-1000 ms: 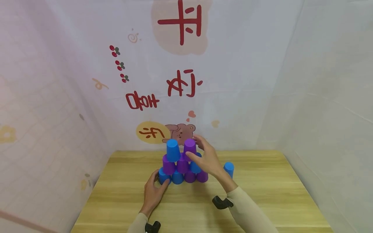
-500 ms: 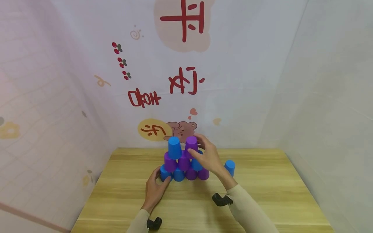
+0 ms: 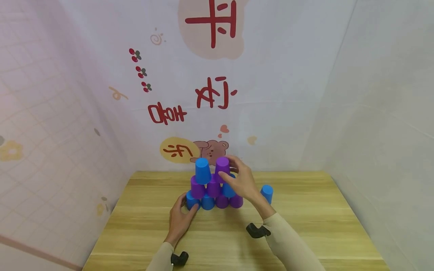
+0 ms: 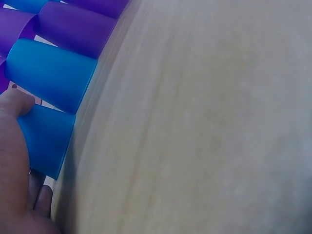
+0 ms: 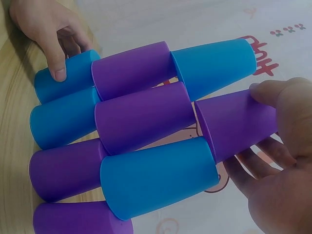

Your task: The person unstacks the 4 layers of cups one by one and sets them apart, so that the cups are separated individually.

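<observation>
My right hand (image 3: 242, 184) grips a purple tapered plastic cup (image 3: 222, 166) — my left hand (image 3: 179, 220), a blue tapered plastic cup (image 3: 191, 202).

Left sleeve (image 3: 160, 259) and right sleeve (image 3: 289, 241) — plain cream, long to the wrist — each with a black mount (image 3: 258, 230), bent like an elbow.

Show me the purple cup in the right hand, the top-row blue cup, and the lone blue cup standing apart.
Held purple cup (image 5: 236, 124): right wrist view, side wall.
Top-row blue cup (image 3: 203, 173): head view, side wall.
Lone blue cup (image 3: 267, 194): head view, side wall.
</observation>
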`<state>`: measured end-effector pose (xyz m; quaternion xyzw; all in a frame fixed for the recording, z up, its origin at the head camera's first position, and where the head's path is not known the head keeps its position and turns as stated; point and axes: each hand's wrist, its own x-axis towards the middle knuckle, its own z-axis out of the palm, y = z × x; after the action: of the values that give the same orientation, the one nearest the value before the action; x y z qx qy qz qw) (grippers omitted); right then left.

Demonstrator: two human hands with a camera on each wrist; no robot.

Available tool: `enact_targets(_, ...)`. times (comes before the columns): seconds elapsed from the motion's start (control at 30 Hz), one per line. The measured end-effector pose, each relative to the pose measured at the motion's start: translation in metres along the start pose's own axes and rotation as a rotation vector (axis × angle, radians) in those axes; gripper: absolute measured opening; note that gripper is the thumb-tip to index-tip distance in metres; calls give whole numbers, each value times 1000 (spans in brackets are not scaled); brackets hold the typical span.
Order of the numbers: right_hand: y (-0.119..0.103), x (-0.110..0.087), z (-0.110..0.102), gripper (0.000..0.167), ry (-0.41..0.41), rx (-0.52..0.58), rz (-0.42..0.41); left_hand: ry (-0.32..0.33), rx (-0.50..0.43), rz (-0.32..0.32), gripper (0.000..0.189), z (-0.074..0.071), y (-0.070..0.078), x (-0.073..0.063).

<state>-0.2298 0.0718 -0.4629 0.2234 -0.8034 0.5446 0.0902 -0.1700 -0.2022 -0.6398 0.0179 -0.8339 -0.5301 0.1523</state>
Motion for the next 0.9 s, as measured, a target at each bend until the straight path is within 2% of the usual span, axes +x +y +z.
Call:
enact_targets(0.23, 0, 0, -6, 62, 13, -7, 0, -2, 1, -13, 63, 5, -1, 0)
enact_targets(0.47, 1, -2, -15, 61, 53, 17, -18, 24, 25, 35, 61, 4, 0, 3)
enact_targets(0.7, 9, -11, -33, 57, 105, 29, -70, 10, 18, -14, 62, 1, -1, 3)
enact_targets(0.9, 16, -25, -57, 58, 117, 10, -47, -8, 7, -25, 63, 4, -3, 3)
